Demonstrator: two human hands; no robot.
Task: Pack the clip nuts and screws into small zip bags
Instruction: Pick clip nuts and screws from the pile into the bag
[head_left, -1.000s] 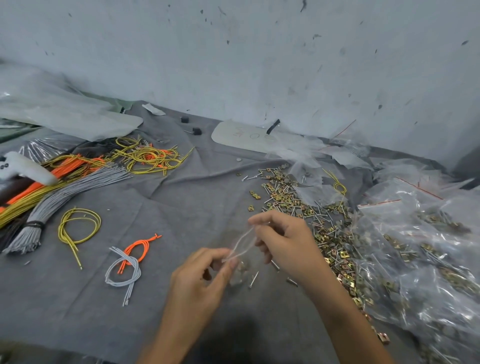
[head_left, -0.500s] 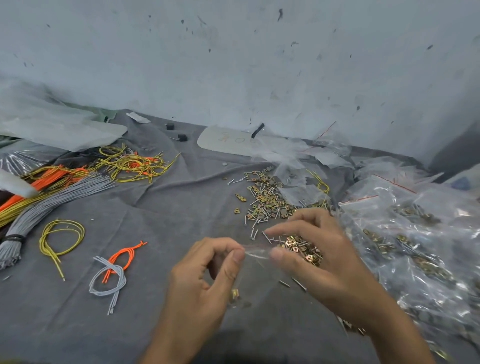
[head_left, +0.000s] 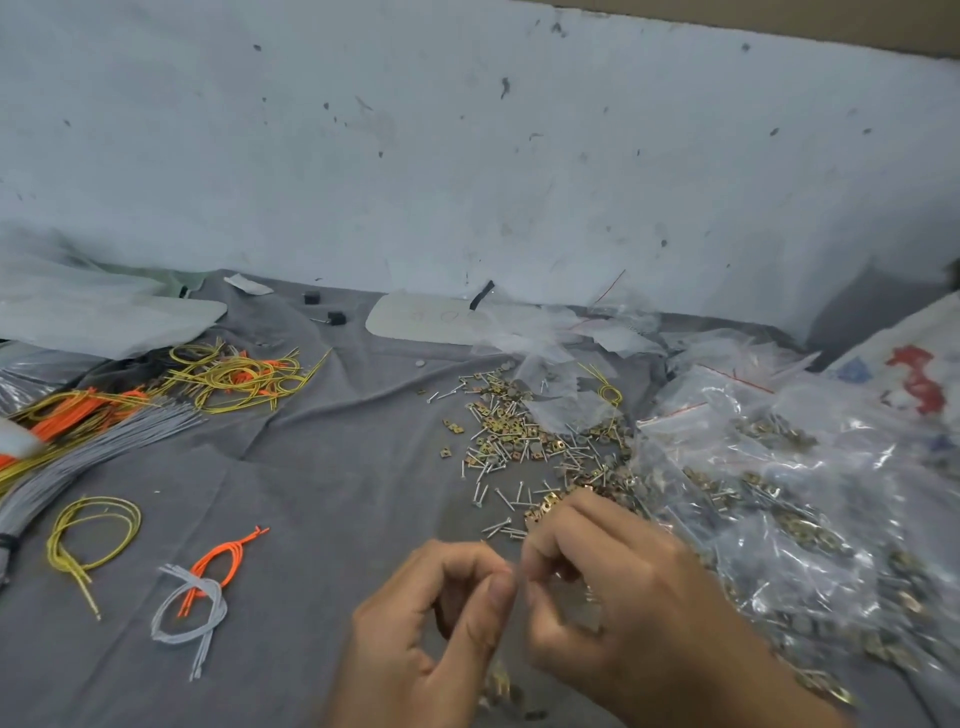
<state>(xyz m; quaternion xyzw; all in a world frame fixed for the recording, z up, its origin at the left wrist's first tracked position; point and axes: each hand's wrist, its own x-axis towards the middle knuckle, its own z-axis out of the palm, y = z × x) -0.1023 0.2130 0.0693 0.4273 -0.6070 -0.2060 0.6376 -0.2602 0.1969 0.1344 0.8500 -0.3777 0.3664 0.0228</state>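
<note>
we saw the left hand (head_left: 431, 629) and the right hand (head_left: 628, 608) close together low over the grey surface (head_left: 322, 493), each pinching the top edge of a small zip bag (head_left: 498, 680). it was blurred, but seemingly held a few clip nuts. the loose pile of clip nuts and screws (head_left: 519, 441) lay just beyond, and filled bags (head_left: 805, 499) were heaped to the right.

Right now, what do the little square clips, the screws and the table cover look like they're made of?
The clips are likely plated metal, judging by their brassy-gold glint. The screws look like silvery metal, thin and shiny. The cover seems to be grey cloth, matte, with soft creases.
</note>
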